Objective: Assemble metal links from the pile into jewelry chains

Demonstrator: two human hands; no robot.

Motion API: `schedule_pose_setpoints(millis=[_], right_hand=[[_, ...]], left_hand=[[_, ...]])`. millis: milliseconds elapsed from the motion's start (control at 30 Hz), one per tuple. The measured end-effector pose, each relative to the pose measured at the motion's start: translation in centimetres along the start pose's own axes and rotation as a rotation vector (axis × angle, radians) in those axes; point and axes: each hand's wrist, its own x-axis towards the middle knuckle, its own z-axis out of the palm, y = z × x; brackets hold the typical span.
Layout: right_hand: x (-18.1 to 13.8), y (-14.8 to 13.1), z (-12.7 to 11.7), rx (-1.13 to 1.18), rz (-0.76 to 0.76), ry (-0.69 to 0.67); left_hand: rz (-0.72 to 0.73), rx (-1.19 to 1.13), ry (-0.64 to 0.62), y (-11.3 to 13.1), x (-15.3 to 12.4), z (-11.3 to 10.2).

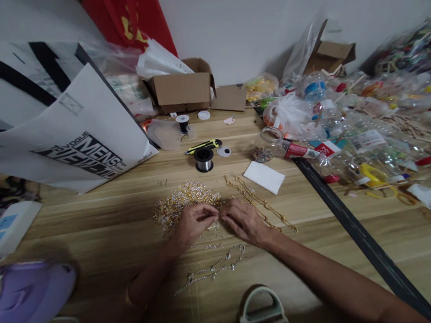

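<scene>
Wood-grain table [103, 223] | left hand [194, 223], right hand [246, 222]: curled, nearly meeting, grip unclear | glittery pile [183, 197] alongside

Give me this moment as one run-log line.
left hand: beside glittery pile | right hand: near left, beside gold chain | grip contents: cannot tell | looped silver chain: on table, nearer wearer

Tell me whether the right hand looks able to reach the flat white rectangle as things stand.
Probably yes: the flat white rectangle lies uncovered a little beyond the right hand, and only the low gold chains seem to lie between them.
</scene>
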Motion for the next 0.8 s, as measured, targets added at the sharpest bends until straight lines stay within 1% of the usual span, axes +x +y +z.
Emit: schedule_pose_setpoints(millis=[500,800], right_hand=[[-0.07,0.05,0.04,0.009,-0.012,0.001],[0.01,-0.04,-0.03,0.002,-0.006,0.012]], left_hand=[[0.067,0.034,0.028,-0.28,-0.05,0.19],[0.076,0.067,0.039,-0.08,-0.17,0.22]])
